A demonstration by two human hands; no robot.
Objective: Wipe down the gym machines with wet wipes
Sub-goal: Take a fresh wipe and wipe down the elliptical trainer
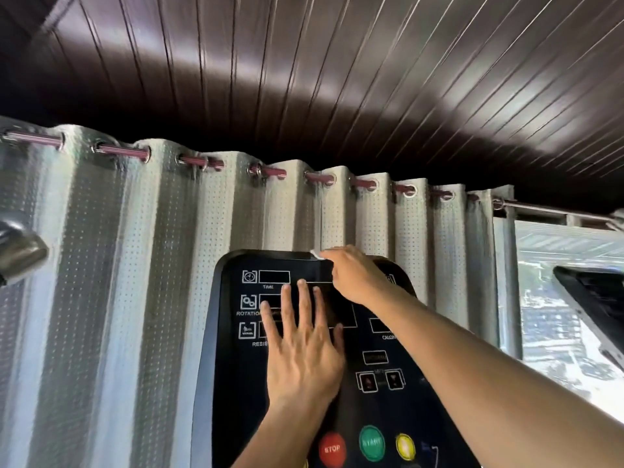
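Note:
A black gym machine console fills the lower middle, with display boxes marked TIME, ROTATION and RESIS, and red STOP, green START and yellow buttons at the bottom. My left hand lies flat on the console's middle with straight, spread fingers. My right hand is at the console's top edge, fingers curled over a white wet wipe. Only a small corner of the wipe shows past the fingers.
A grey eyelet curtain on a red rod hangs right behind the console. A dark slatted ceiling is overhead. Another black machine's edge stands at the right before a bright window. A blurred metal part juts in at the left.

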